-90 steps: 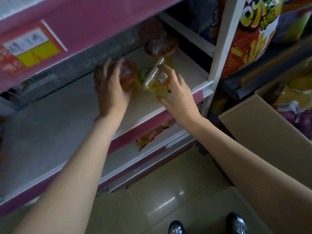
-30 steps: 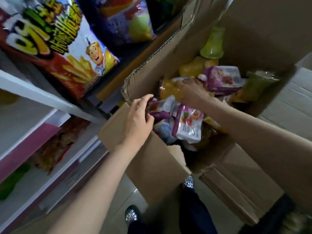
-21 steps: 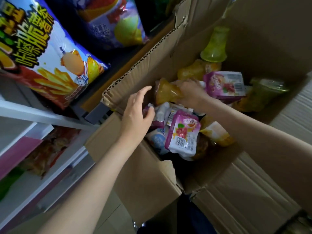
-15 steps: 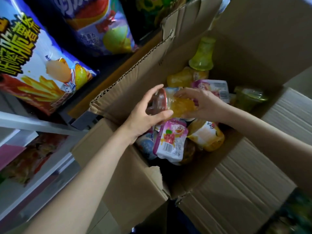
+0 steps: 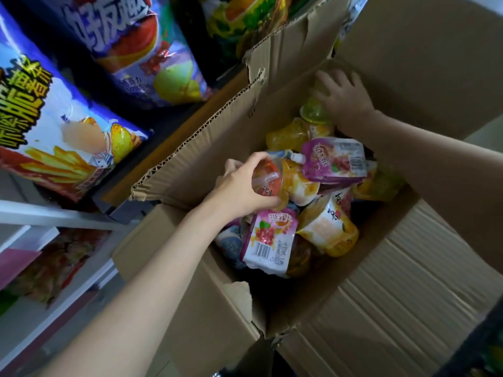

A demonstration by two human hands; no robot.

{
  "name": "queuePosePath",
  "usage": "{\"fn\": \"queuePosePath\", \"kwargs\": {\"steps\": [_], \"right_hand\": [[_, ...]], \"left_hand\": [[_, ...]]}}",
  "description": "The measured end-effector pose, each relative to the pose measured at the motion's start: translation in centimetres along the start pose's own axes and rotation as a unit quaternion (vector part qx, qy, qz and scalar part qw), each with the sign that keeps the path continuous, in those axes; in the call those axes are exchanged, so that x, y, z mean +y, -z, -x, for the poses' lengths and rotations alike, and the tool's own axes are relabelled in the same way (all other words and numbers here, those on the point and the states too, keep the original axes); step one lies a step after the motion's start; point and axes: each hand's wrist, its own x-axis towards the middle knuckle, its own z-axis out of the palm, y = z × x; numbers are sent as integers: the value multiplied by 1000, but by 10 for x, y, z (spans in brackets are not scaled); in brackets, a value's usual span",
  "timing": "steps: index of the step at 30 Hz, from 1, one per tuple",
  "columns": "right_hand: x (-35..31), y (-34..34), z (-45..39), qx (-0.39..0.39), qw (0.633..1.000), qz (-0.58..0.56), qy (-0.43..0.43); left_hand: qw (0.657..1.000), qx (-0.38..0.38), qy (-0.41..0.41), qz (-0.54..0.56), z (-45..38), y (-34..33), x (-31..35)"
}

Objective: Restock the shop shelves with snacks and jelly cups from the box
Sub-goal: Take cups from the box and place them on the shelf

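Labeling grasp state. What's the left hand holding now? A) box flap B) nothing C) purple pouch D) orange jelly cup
D: the left hand has its fingers and thumb curled round the orange jelly cup above the pile in the box.

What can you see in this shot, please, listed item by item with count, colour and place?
box: one, brown cardboard, flaps open, centre and right.
pouches: at least four, purple, white and orange, piled inside the box.
jelly cups: several, yellow, orange and green, in the box; exact count unclear.
snack bags: three or so, large, blue, red and green, on the rack at upper left.
shelves: white with pink edging, lower left, holding blurred packets.
left hand: grips an orange cup over the pile.
right hand: reaches to the box's far end, on a green cup.
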Motion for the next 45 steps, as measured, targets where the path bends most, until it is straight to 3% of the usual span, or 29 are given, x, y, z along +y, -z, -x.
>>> {"fn": "queuePosePath", "kwargs": {"steps": [2,4,6,8,11,13,15,17,21,22,24,28,36,41,45], "right_hand": [[4,-2,0,21,987,154,27],[4,1,-11,-59,989,135,17],[7,3,-18,19,991,130,28],[6,18,-8,24,989,145,-29],[5,33,20,-5,990,-46,-132],[-1,45,47,-42,962,-187,-197],[-16,64,75,-43,920,-322,-219],[-40,85,102,-40,854,-455,-250],[-104,133,143,-56,607,-765,-209],[-120,144,149,-53,569,-798,-192],[-155,166,159,-37,531,-833,-150],[-248,211,172,4,539,-838,-86],[-447,273,134,41,556,-830,14],[-513,295,90,164,657,-736,4],[-558,309,71,196,723,-662,37]], "left_hand": [[1000,5,0,6,1,-4,-3],[1000,17,1,25,3,-7,-5],[999,28,1,37,6,-10,-6],[998,47,-6,43,9,-12,-10],[994,74,-12,78,14,-12,-13],[990,97,-23,95,21,-13,-13],[987,118,-40,101,34,-12,-13],[981,124,-55,139,52,-7,-20],[952,104,-98,270,111,21,-51],[949,107,-110,277,129,29,-61],[951,129,-124,253,167,43,-87],[955,214,-123,167,247,69,-159],[893,413,-24,177,355,134,-291],[860,487,-15,153,350,172,-346],[841,519,25,150,334,192,-382]]}}
